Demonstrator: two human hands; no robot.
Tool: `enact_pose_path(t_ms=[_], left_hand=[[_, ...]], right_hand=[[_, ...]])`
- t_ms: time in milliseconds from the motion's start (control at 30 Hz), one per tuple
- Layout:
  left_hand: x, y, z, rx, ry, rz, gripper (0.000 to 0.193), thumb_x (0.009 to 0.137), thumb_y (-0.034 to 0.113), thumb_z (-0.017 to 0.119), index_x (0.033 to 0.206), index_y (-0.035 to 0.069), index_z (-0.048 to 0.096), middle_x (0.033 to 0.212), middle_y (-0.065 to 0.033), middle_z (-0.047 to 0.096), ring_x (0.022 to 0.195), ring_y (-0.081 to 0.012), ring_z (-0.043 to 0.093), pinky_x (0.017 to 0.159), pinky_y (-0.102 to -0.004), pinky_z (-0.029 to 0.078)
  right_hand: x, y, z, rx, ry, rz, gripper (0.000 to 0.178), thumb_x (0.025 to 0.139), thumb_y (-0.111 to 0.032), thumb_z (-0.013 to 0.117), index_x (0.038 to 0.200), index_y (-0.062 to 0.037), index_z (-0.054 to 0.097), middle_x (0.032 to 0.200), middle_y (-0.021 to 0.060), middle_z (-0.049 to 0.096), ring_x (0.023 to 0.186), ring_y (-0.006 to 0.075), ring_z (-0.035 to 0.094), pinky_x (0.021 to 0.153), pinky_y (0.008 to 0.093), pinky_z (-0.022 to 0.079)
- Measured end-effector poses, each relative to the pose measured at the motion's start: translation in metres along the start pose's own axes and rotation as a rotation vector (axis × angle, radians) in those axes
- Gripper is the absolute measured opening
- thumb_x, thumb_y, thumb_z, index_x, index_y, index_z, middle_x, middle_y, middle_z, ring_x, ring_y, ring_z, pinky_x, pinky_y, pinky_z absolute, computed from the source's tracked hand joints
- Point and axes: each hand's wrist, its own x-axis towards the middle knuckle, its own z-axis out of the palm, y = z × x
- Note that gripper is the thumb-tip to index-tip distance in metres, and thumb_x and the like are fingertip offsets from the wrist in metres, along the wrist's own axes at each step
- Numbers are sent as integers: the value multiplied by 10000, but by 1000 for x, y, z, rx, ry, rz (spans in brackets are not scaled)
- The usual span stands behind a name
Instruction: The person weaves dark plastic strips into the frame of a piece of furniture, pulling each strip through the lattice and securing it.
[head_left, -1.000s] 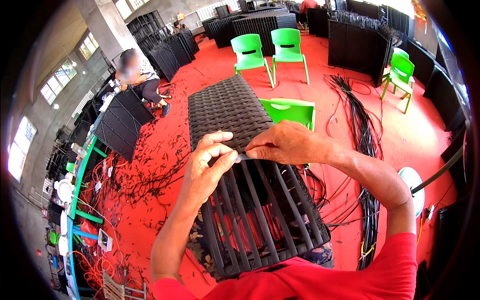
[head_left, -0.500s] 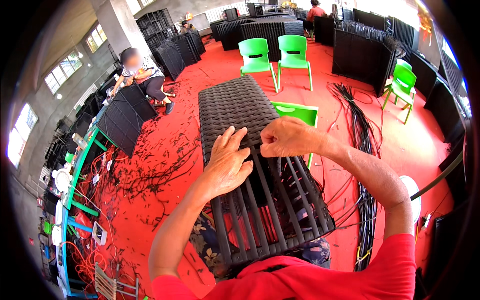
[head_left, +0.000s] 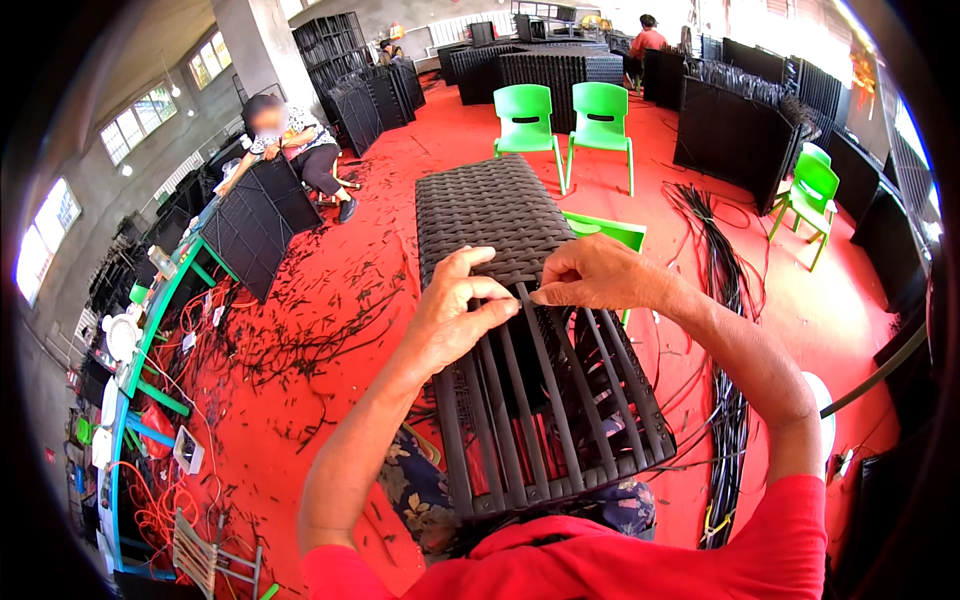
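Observation:
A dark woven rattan-style panel (head_left: pixel 490 205) stretches away in front of me, its far half closely woven. The near half shows bare lengthwise strips (head_left: pixel 540 400) with gaps between them. At the edge of the weave, my left hand (head_left: pixel 465 315) pinches a black plastic strip between thumb and forefinger, its other fingers bent above. Close beside it on the right, my right hand (head_left: pixel 600 275) is closed in a pinch at the same edge, thumb and forefinger on the strip. The fingertips cover most of the pinched piece.
Green chairs (head_left: pixel 600 115) stand beyond the panel, and a green seat (head_left: pixel 625 232) sits just past its right side. A bundle of black strips (head_left: pixel 725 400) lies on the red floor at right, scraps at left. A person (head_left: pixel 290 140) works at far left near a teal-edged table (head_left: pixel 160 330).
My right hand has gone from a fist over the weave edge to a fingertip pinch. My left hand has changed from spread fingers to a pinch beside it. The view has shifted slightly.

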Motion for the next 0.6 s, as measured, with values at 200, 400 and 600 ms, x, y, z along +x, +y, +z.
enact_pose_path(t_ms=[200, 400, 600], left_hand=[[-25, 8, -24, -462, 202, -197, 89, 782, 91, 563, 747, 13, 590, 1189, -71, 437, 826, -70, 473, 727, -233, 378], [-41, 0, -21, 36, 154, 2, 161, 778, 168, 620, 853, 25, 625, 1210, -99, 423, 1082, -188, 423, 889, -323, 351], [-35, 14, -18, 442, 17, 81, 231, 722, 143, 637, 914, 17, 619, 1316, -172, 325, 1262, -349, 204, 1010, -425, 229]], right_hand=[[13, -13, 24, 264, 124, -218, 194, 804, -223, 551, 890, -60, 610, 689, 118, 586, 632, 206, 576, 611, 324, 444], [16, -29, 15, 214, -113, -43, 233, 804, -244, 516, 759, -32, 602, 583, 60, 522, 562, 125, 496, 550, 289, 408], [24, -23, 12, 68, -143, 60, 215, 755, -203, 489, 639, -27, 531, 500, 17, 426, 499, 75, 444, 491, 276, 390]])
